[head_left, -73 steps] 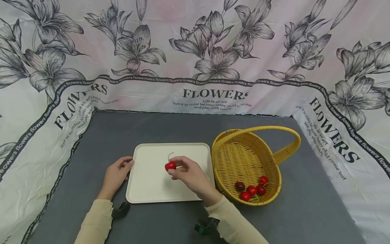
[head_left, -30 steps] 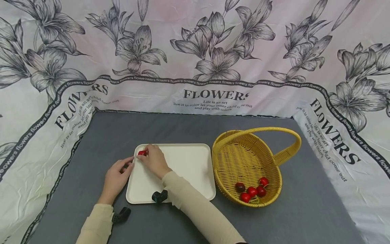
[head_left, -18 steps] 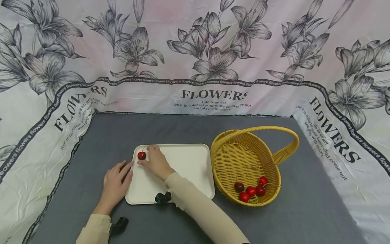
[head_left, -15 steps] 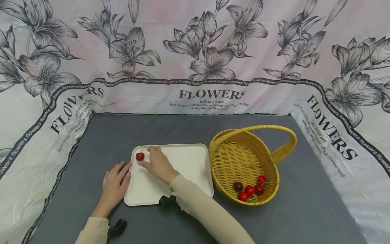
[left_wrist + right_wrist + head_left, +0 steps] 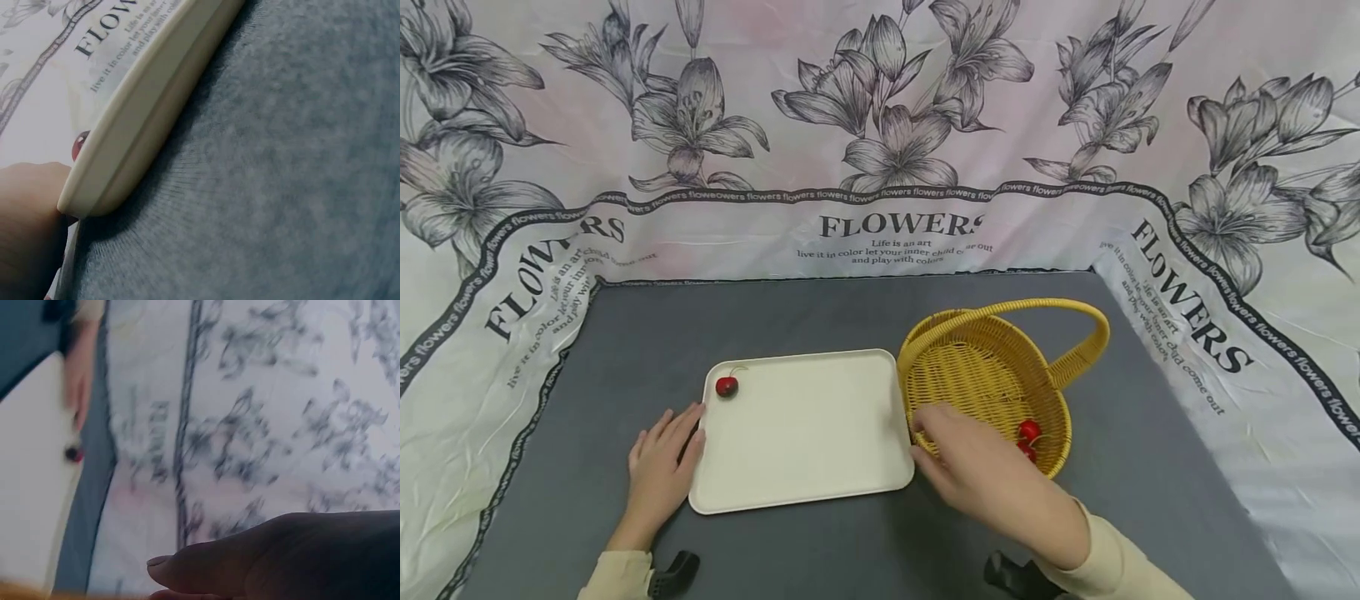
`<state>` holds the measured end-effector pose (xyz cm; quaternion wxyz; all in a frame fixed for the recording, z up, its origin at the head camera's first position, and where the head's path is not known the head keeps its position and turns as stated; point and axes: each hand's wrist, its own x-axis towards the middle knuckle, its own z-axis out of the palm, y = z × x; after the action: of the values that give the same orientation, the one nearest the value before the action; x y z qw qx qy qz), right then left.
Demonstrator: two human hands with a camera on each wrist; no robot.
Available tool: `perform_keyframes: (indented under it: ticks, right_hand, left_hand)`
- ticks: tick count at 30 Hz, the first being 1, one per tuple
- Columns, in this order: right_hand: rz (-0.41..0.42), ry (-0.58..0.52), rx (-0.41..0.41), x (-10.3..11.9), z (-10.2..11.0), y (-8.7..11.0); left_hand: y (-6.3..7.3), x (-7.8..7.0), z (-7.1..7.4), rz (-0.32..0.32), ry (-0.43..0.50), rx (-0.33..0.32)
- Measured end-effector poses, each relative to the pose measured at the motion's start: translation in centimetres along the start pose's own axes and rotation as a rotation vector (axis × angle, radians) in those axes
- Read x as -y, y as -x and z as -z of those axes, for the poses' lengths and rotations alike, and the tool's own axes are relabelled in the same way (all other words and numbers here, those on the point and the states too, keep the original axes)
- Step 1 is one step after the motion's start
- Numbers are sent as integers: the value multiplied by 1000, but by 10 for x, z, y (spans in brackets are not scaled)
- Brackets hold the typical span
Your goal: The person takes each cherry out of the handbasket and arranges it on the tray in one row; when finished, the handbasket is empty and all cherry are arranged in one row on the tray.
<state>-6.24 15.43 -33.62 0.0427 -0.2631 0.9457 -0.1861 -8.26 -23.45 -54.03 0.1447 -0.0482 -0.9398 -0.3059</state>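
Observation:
A dark red cherry (image 5: 727,387) with a thin stem lies in the far left corner of the cream tray (image 5: 805,433). My left hand (image 5: 662,462) rests at the tray's left edge with its fingers stretched out, nothing in its grasp. Over the near left rim of the yellow wicker basket (image 5: 973,379) is my right hand (image 5: 981,471), fingers loosely bent and thumb apart from them. It hides part of the basket's inside, where red cherries (image 5: 1029,431) show beyond the hand. In the right wrist view, the thumb and finger of the right hand (image 5: 275,559) appear with nothing between them.
The basket's tall handle (image 5: 1078,358) arches up at its far right side. Tray and basket stand close side by side on a grey tabletop (image 5: 760,312). A flower-printed white cloth (image 5: 880,242) borders the table at the back and sides.
My right hand placed the cherry in the tray's far left corner, let go of it and moved right to the basket. My left hand's fingers have straightened at the tray edge.

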Motion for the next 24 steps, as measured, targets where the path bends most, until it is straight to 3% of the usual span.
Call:
perform_keyframes:
  ticks: [3, 8, 14, 20, 24]
  right_hand:
    - [-120, 73, 5, -28, 3, 9]
    - [-260, 53, 146, -76, -6, 3]
    - [-289, 13, 243, -110, -23, -3]
    - [-304, -37, 291, -118, -30, -6]
    - [-264, -53, 353, -119, -33, -7]
  left_hand:
    - [-1, 0, 0, -7, -5, -3]
    - [0, -1, 1, -17, -15, -6]
    - [2, 1, -2, -19, -20, -2]
    - [1, 3, -4, -10, -11, -7]
    - [1, 3, -4, -2, -8, -7]
